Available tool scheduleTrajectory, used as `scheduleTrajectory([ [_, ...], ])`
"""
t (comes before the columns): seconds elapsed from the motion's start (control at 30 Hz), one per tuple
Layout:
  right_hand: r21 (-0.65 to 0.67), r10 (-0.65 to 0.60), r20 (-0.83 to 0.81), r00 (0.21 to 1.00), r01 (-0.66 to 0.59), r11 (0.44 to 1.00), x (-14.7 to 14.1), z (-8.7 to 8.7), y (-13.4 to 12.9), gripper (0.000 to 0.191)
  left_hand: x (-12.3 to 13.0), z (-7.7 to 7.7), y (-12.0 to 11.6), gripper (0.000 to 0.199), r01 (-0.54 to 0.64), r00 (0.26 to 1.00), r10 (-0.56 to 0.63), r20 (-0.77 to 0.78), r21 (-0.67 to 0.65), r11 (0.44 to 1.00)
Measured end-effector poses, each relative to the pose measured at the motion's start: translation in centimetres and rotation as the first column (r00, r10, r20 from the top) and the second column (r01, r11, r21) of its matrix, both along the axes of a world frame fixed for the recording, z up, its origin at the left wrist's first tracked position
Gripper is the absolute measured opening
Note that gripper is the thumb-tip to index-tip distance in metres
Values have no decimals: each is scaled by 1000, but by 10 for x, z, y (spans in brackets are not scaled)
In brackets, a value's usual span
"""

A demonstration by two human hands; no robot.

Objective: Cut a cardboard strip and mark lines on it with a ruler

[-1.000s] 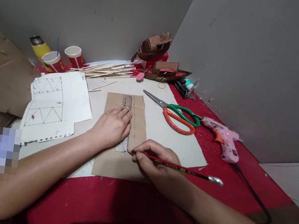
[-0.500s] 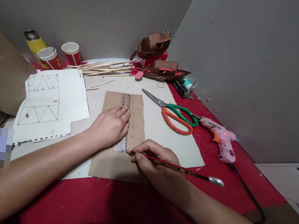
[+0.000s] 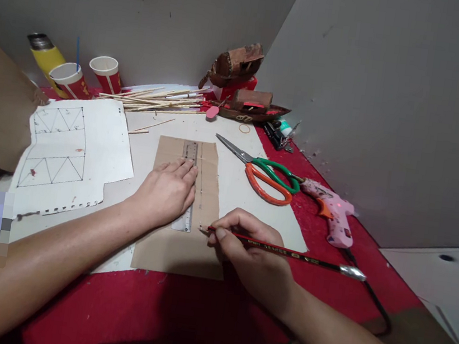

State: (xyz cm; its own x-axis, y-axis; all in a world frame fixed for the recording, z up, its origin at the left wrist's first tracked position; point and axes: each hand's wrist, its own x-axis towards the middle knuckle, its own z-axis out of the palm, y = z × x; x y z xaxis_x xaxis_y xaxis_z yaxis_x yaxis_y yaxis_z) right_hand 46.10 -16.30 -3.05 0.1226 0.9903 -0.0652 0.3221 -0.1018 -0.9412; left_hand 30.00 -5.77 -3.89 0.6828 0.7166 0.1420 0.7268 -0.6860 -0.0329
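My left hand [image 3: 167,192] lies flat on a clear ruler [image 3: 181,222], its fingers spread slightly and pointing away from me. Beneath the ruler is a brown cardboard piece [image 3: 179,253] with a thin pencil line and small marks right of the ruler. Between the fingers and thumb of my right hand [image 3: 249,248] is a dark red and black pencil [image 3: 286,252]. Its tip is just over the cardboard, a little right of the ruler's near end. Green and orange scissors [image 3: 270,181] lie open to the right of the cardboard.
A pink glue gun [image 3: 334,214] with a cord lies at right. Drawn paper [image 3: 97,177] is at left. Behind are wooden sticks [image 3: 158,100], two cups [image 3: 105,74], a yellow bottle [image 3: 47,60] and model boats [image 3: 255,107]. Grey walls bound the red-covered table [image 3: 109,314].
My right hand has drawn the pencil tip away from the ruler's edge, slightly to the right. The pencil's back end points further right. The whole view has shifted a little.
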Motion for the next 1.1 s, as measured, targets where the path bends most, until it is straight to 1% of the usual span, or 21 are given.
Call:
scheduleTrajectory([
  [0.17, -1, 42, 40, 998, -42, 999, 1, 1, -1, 13, -2, -3, 1, 45, 19, 1000, -19, 7, 22, 1000],
  [0.37, 15, 96, 30, 995, -96, 995, 2, 5, 0, 15, -4, -2, 1, 43, 34, 999, -34, 6, 51, 998],
  [0.57, 61, 213, -10, 977, -212, 975, 3, -2, -3, 12, -5, -3, 3, 44, 52, 999, -53, 13, 81, 995],
  [0.6, 53, 208, -43, 977, -206, 977, 3, -3, -2, 11, -5, -4, 3, 44, 52, 998, -53, 15, 89, 995],
  [0.67, 0, 177, -167, 970, -179, 984, 4, -1, 4, 9, -6, -4, 4, 44, 55, 998, -57, 18, 105, 993],
  [0.73, -70, 145, -329, 933, -178, 982, 7, 3, 13, 8, -6, -5, 5, 44, 64, 998, -67, 21, 120, 991],
  [0.8, -114, 120, -439, 890, -188, 976, 10, 6, 25, 9, -7, -5, 5, 44, 74, 997, -77, 19, 133, 988],
  [0.87, -142, 90, -480, 873, -179, 974, 12, 5, 36, 10, -7, -6, 5, 44, 83, 996, -86, 17, 145, 986],
  [0.97, -172, 48, -516, 855, -158, 972, 14, -1, 46, 12, -8, -7, 6, 44, 89, 995, -94, 24, 164, 982],
  [1.1, -136, 100, -538, 837, -204, 970, 17, -7, 43, 16, -8, -8, 7, 44, 98, 994, -103, 23, 168, 981],
])
